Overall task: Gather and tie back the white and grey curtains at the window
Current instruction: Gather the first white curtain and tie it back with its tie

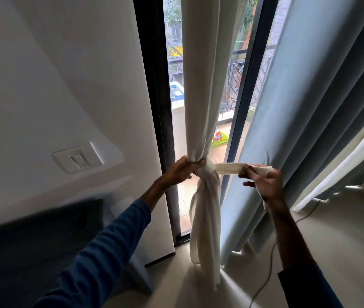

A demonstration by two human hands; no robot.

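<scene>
The white curtain [201, 90] hangs bunched into a narrow column in front of the window [175, 90]. My left hand [182, 170] is closed around its gathered waist. A cream tie-back band [228, 168] runs from that waist out to the right, pulled level, and my right hand [263, 182] pinches its free end. Below the waist the white cloth [205, 221] falls loose to the floor, with another strip of band hanging beside it. The grey curtain [305, 112] hangs in loose folds to the right, touched by neither hand.
A white wall [70, 85] with a light switch [78, 161] lies to the left. Dark furniture [32, 252] stands at lower left. A thin cable [269, 263] trails over the pale floor at right. A second white curtain edge [343, 170] shows at far right.
</scene>
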